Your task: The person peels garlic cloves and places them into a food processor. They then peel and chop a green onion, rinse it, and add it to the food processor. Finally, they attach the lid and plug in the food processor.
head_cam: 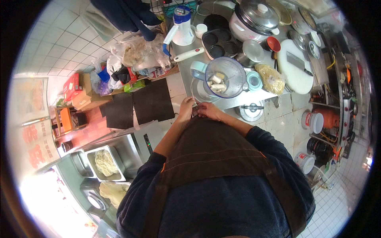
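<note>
Close against the apron, my left hand and my right hand meet at the table's near edge. Their fingertips pinch a small dark item, mostly covered by the fingers and too small to identify. Just beyond them stands a clear blender jug with a light blue handle. Pale, chunky food pieces lie at its bottom. To its right is a light blue lid. Neither hand touches the jug.
The steel table also bears a four-hole pan, a white pitcher, a lidded pot, bagged noodles and a cleaver on a white cutting board. A lidded metal pot stands below the table's edge.
</note>
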A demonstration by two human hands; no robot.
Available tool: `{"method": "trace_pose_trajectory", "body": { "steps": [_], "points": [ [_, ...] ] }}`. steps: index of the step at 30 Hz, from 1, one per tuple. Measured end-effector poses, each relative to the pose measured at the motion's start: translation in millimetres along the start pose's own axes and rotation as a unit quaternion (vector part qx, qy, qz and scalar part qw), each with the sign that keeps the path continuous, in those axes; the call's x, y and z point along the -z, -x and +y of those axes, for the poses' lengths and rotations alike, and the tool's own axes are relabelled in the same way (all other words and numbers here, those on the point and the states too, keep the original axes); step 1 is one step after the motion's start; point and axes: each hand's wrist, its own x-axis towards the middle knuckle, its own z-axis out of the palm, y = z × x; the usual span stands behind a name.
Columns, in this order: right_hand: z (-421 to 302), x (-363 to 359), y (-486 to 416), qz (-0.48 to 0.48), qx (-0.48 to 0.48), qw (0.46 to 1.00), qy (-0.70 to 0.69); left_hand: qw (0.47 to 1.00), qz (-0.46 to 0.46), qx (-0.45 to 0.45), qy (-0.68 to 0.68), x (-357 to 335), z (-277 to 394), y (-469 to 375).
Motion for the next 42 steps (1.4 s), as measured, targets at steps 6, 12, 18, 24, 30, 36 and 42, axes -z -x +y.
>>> {"method": "trace_pose_trajectory", "body": {
  "steps": [6, 12, 18, 24, 30, 36, 42],
  "points": [
    [10, 44, 34, 0.16, 0.002, 0.963, 0.217, 0.977, 0.075, -0.145, -0.137, -3, 43, -20],
    [27, 144, 29, 0.423, 0.161, 0.803, 0.388, 0.755, 0.196, -0.422, -0.461, -2, 67, -55],
    [-9, 154, -11, 0.342, 0.279, 0.834, 0.331, 0.827, 0.075, -0.324, -0.453, -15, 82, -55],
    [-26, 147, -4, 0.272, 0.23, 0.93, 0.092, 0.746, 0.147, -0.347, -0.549, -33, 102, -48],
    [-19, 145, 14, 0.221, 0.195, 0.949, -0.109, 0.807, 0.144, -0.417, -0.391, -38, 105, -71],
    [-39, 168, 7, 0.167, 0.245, 0.951, -0.084, 0.868, 0.008, -0.379, -0.32, -28, 112, -95],
    [-82, 177, -31, 0.136, 0.365, 0.917, 0.089, 0.882, -0.133, -0.429, -0.142, -53, 128, -85]
  ]
}}
